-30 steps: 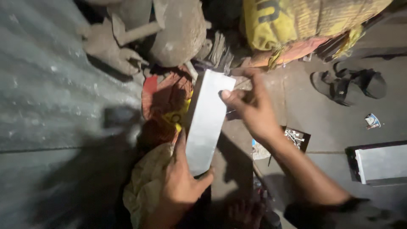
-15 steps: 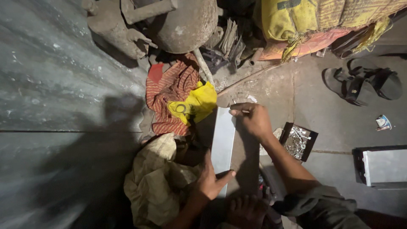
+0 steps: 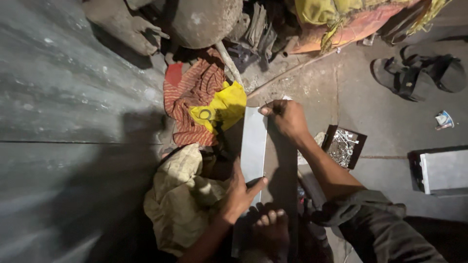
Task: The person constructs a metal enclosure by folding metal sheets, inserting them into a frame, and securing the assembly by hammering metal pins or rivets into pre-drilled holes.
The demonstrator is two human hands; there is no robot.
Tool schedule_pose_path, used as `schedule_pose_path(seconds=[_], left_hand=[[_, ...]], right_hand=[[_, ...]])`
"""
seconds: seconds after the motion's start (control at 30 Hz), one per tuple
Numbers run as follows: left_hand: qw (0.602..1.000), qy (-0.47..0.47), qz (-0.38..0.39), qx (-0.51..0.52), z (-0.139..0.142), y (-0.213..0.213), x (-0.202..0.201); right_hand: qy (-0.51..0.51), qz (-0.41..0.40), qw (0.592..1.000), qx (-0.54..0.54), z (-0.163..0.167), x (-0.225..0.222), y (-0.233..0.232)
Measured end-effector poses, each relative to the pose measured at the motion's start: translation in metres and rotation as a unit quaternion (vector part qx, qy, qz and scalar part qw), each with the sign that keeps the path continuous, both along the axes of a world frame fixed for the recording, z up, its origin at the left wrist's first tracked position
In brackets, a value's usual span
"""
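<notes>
1. Crouched on the concrete floor [image 3: 390, 122], I grip a pale metal strip [image 3: 253, 146]: left hand [image 3: 239, 192] clasps its near end, right hand [image 3: 287, 117] pinches its far corner.
2. Risk, I judge: its thin edges could cut my fingers or my bare foot [image 3: 270, 229] just below, should either grip slip.

smooth matt metal strip [image 3: 253, 146], rough concrete floor [image 3: 390, 122], striped woven cloth [image 3: 192, 97]

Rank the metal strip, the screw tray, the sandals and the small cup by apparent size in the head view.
1. metal strip
2. sandals
3. screw tray, farther than the strip, so unsure
4. small cup
</notes>
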State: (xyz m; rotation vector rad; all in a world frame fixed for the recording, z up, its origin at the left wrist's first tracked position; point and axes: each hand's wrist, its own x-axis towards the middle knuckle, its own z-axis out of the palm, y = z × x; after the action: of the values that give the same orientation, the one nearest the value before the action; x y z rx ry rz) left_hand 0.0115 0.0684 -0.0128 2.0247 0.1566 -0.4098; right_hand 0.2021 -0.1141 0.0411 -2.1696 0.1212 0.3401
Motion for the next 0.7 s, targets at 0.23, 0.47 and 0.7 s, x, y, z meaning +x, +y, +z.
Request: schedule_pose_path(seconds=[0.23,0.47,0.7], left_hand=[[0.999,0.032,0.002,0.007,0.005,-0.001,0.007],[0.994,0.054,0.057,-0.075,0.049,-0.014,0.035],[0.987,-0.148,0.061,-0.018,0.068,-0.052,0.084]], right_hand=[[0.010,0.019,1.000,0.015,0.003,0.008,-0.001],[-0.112,-0.163,0.972,0.124,-0.037,-0.007,-0.096],[0.076,-0.026,0.925,-0.370,-0.130,-0.073,-0.135]])
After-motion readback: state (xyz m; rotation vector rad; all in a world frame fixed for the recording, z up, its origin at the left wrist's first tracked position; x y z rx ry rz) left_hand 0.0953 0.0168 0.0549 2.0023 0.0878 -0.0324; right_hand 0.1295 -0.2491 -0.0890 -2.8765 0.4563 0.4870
